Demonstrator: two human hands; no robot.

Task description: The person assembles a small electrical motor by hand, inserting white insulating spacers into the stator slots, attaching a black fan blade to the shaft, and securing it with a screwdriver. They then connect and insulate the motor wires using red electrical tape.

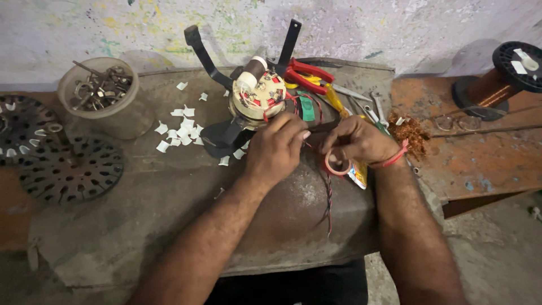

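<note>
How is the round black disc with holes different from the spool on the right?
The black slotted disc lies flat on the workbench; the copper wire spool is tipped on its side. The disc is thin and all dark; the spool is thick, wound with shiny copper wire. Both are round.

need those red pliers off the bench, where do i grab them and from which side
Take the red pliers by the handles, which point left toward the motor winding. The metal tip angles right among the other tools, so coming from above on the handle end looks easiest. Both hands are busy in front.
</note>
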